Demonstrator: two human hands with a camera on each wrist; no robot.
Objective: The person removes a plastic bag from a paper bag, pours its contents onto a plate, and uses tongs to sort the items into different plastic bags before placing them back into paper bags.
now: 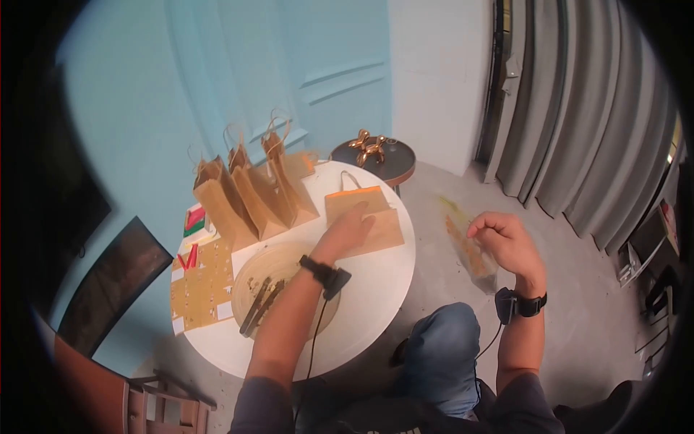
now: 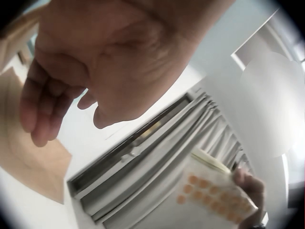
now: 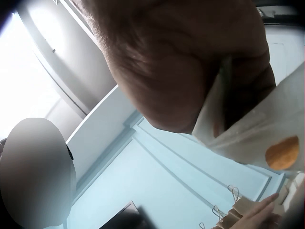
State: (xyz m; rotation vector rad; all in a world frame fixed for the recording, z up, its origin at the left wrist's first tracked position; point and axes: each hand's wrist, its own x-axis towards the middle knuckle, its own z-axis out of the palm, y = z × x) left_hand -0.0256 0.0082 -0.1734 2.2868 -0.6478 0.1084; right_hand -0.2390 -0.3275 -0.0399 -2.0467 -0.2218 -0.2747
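My left hand (image 1: 347,235) lies palm down over a flat brown paper bag (image 1: 384,230) with an orange strip near its handle, at the table's right side. The left wrist view shows the fingers of that hand (image 2: 109,62) slightly bent and holding nothing, near the brown paper (image 2: 31,152). Out over the floor, my right hand (image 1: 506,242) grips a clear plastic bag (image 1: 470,249) by its edge. Orange dots cover this bag (image 2: 209,195) in the left wrist view. In the right wrist view the bag's film (image 3: 252,136) comes out from the curled hand (image 3: 190,71).
Three brown paper bags (image 1: 253,195) stand upright on the round white table (image 1: 369,318). In front are a round shallow basket (image 1: 329,318) with dark tongs (image 1: 262,307), and a patterned sheet (image 1: 206,289). A small dark table (image 1: 397,163) bears a shiny balloon-dog figure (image 1: 372,148).
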